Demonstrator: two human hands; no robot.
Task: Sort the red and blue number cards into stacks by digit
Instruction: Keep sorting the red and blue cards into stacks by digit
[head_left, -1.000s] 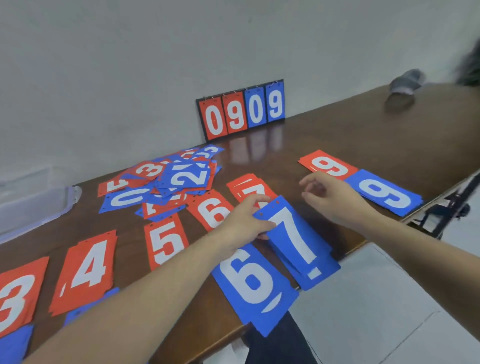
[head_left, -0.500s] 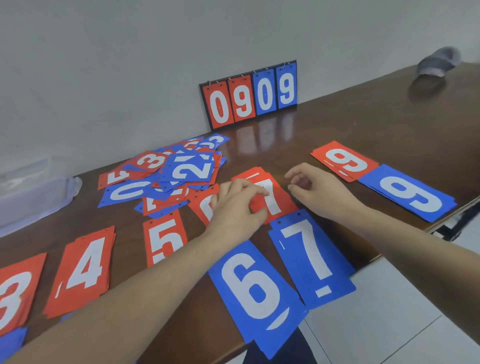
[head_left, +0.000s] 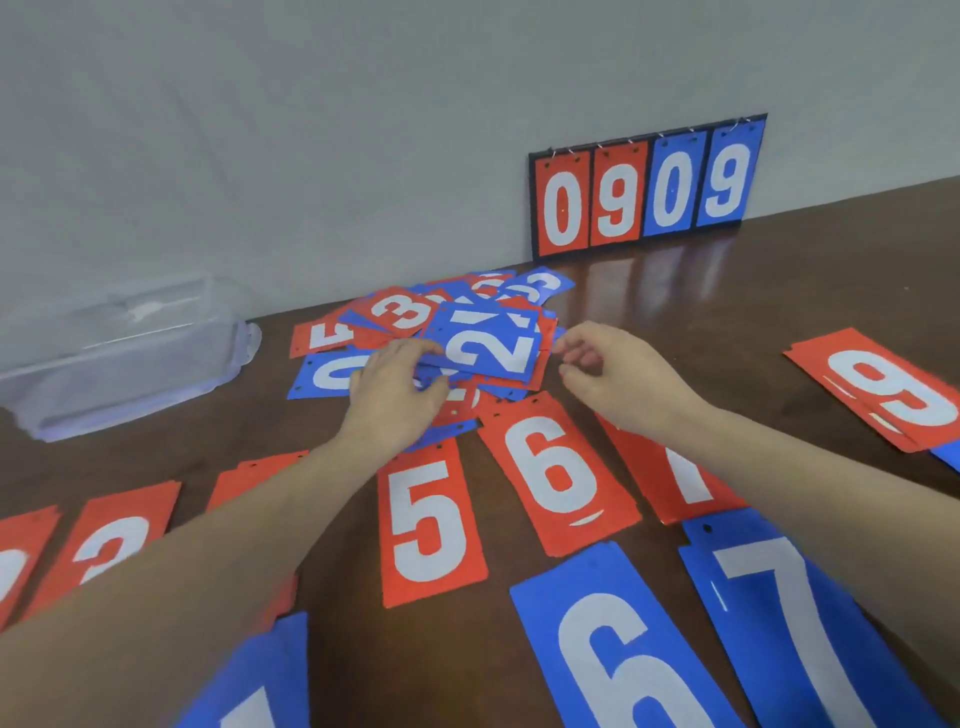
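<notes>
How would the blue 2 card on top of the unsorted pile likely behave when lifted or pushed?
The blue 2 card looks thin and flat, so it is probably light and somewhat bendy. It lies loose on the unsorted pile, so a push would likely slide it, dragging neighbours. Lifting an edge, as the left hand seems poised to, looks easiest.

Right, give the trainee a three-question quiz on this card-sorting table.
1. True or false: the scoreboard flip stand against the wall reads 0909.
2. Which digit tops the unsorted pile under the left hand? A) 2 B) 8 C) 4
3. What colour is the 5 card?

Key: 1 true; 2 A, the blue 2 card; 3 red.
</notes>
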